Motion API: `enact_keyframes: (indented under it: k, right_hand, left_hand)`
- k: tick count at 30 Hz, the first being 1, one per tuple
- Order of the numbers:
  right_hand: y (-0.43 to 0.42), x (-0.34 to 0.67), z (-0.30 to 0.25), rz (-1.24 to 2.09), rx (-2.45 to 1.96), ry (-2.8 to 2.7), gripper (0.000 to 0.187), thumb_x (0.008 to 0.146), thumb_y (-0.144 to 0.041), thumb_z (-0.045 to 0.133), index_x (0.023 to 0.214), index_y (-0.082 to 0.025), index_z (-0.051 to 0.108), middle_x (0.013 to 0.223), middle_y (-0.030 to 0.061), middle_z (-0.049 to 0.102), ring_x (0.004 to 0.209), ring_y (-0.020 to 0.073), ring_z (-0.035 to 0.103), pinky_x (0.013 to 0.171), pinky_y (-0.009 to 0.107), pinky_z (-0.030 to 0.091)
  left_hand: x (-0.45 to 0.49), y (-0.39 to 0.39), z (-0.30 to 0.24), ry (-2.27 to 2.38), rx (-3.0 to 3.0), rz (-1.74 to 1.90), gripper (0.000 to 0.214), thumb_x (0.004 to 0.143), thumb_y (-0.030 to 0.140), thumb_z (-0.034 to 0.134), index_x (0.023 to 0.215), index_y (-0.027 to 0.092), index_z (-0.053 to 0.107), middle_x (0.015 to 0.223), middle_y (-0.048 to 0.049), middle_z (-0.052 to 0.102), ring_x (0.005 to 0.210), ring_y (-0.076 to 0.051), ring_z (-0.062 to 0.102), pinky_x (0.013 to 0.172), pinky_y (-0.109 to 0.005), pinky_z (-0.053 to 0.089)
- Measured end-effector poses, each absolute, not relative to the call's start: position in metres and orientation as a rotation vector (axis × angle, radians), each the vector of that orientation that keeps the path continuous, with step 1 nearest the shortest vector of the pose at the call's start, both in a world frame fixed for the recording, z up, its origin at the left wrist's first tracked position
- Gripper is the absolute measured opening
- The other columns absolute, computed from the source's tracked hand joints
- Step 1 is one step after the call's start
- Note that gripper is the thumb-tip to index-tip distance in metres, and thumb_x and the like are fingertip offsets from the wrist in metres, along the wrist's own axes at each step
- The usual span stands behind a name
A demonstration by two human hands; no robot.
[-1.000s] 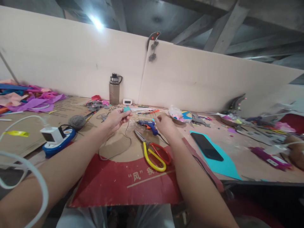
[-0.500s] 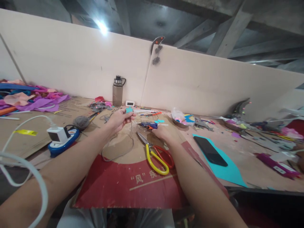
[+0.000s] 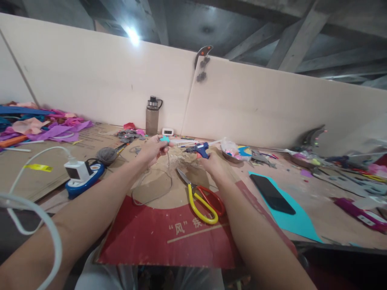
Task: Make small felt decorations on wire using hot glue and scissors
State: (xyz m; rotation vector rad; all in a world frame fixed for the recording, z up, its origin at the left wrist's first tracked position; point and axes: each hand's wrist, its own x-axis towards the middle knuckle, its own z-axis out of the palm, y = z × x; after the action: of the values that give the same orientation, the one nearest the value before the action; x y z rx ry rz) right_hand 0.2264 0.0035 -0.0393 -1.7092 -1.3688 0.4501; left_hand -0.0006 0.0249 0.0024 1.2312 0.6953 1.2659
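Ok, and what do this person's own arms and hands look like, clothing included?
The left hand and right hand show no gloves. Both forearms are bare, with no sleeves, watch or bracelet visible; any thin rings would be too small to make out. Below, pale trousers cover the lap.

Scissors before glue gun, phone right

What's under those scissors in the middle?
The scissors lie on the cardboard: blades over its brown area, handles partly over the red print. The yellow handle partly covers the printed characters; whether anything small lies beneath the blades cannot be seen.
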Motion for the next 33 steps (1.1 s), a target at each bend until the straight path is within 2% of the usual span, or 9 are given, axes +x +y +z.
enact_keyframes:
  k: [3, 6, 9, 12, 18, 23, 27, 30, 33]
  right_hand:
    - [0.005, 0.225, -0.04, 0.637, -1.436, -1.135, 0.016, 0.059, -0.018, 0.055, 0.074, -0.018, 0.052, 0.065, -0.0022, 0.056, 0.054, 0.0103, 0.051, 0.049, 0.021, 0.04]
    - [-0.002, 0.216, -0.032, 0.845, -1.212, -0.991, 0.026, 0.058, -0.015, 0.054, 0.083, -0.02, 0.049, 0.076, -0.0023, 0.06, 0.057, 0.0083, 0.052, 0.05, 0.019, 0.043]
    - [-0.012, 0.209, -0.021, 1.069, -0.971, -0.938, 0.034, 0.057, -0.015, 0.06, 0.088, -0.02, 0.049, 0.09, 0.0004, 0.064, 0.062, 0.0074, 0.055, 0.049, 0.018, 0.043]
    - [-0.02, 0.206, -0.014, 1.147, -0.843, -0.928, 0.038, 0.056, -0.016, 0.067, 0.09, -0.02, 0.051, 0.089, -0.0014, 0.063, 0.063, 0.0065, 0.054, 0.047, 0.016, 0.041]
    - [-0.028, 0.2, -0.007, 1.095, -0.806, -0.986, 0.036, 0.064, -0.03, 0.068, 0.093, -0.024, 0.048, 0.08, -0.007, 0.059, 0.058, 0.0054, 0.051, 0.047, 0.016, 0.04]
    - [-0.032, 0.194, -0.008, 0.977, -0.844, -1.189, 0.034, 0.072, -0.033, 0.061, 0.099, -0.025, 0.042, 0.087, -0.0036, 0.062, 0.061, 0.0077, 0.054, 0.05, 0.018, 0.04]
    - [-0.035, 0.192, -0.01, 0.798, -0.952, -1.39, 0.029, 0.078, -0.033, 0.054, 0.104, -0.024, 0.044, 0.088, -0.0018, 0.061, 0.061, 0.0091, 0.052, 0.055, 0.021, 0.042]
    - [-0.038, 0.193, -0.01, 0.655, -1.088, -1.487, 0.037, 0.081, -0.032, 0.05, 0.116, -0.024, 0.043, 0.099, 0.002, 0.062, 0.073, 0.0127, 0.056, 0.068, 0.025, 0.046]
    - [-0.041, 0.194, -0.01, 0.491, -1.192, -1.559, 0.046, 0.082, -0.035, 0.049, 0.126, -0.023, 0.041, 0.12, 0.0069, 0.057, 0.102, 0.0179, 0.055, 0.09, 0.033, 0.043]
  left_hand:
    - [-0.004, 0.028, 0.002, 0.698, 1.255, 1.271, 0.017, 0.069, 0.013, 0.066, 0.077, 0.013, 0.051, 0.073, -0.0041, 0.065, 0.046, -0.004, 0.045, 0.041, -0.015, 0.031]
    - [-0.007, 0.03, 0.0, 0.704, 1.265, 1.297, 0.02, 0.068, 0.022, 0.07, 0.073, 0.012, 0.053, 0.07, -0.0043, 0.065, 0.045, -0.003, 0.043, 0.04, -0.015, 0.028]
    - [-0.008, 0.031, -0.001, 0.719, 1.26, 1.316, 0.023, 0.066, 0.027, 0.073, 0.069, 0.012, 0.056, 0.064, -0.0024, 0.061, 0.043, -0.002, 0.04, 0.04, -0.015, 0.025]
    - [-0.008, 0.032, -0.003, 0.737, 1.251, 1.322, 0.022, 0.065, 0.027, 0.074, 0.066, 0.012, 0.057, 0.06, -0.0007, 0.058, 0.042, -0.001, 0.037, 0.039, -0.015, 0.022]
    - [-0.01, 0.036, -0.008, 0.827, 1.281, 1.33, 0.021, 0.07, 0.026, 0.07, 0.063, 0.012, 0.056, 0.056, 0.0009, 0.052, 0.04, -0.002, 0.034, 0.039, -0.017, 0.02]
    - [-0.008, 0.035, -0.007, 0.913, 1.311, 1.336, 0.022, 0.069, 0.021, 0.069, 0.057, 0.012, 0.053, 0.05, 0.0029, 0.046, 0.039, -0.002, 0.031, 0.04, -0.018, 0.018]
    - [-0.007, 0.032, -0.006, 0.933, 1.385, 1.334, 0.024, 0.07, 0.024, 0.068, 0.055, 0.013, 0.052, 0.048, 0.0039, 0.043, 0.04, -0.003, 0.03, 0.041, -0.019, 0.018]
    - [-0.008, 0.032, -0.006, 0.939, 1.425, 1.33, 0.021, 0.07, 0.024, 0.068, 0.058, 0.013, 0.054, 0.048, 0.0045, 0.042, 0.04, -0.003, 0.029, 0.042, -0.02, 0.017]
    - [-0.007, 0.03, -0.005, 0.954, 1.477, 1.335, 0.018, 0.07, 0.024, 0.067, 0.06, 0.013, 0.056, 0.048, 0.0052, 0.041, 0.04, -0.003, 0.028, 0.042, -0.02, 0.016]
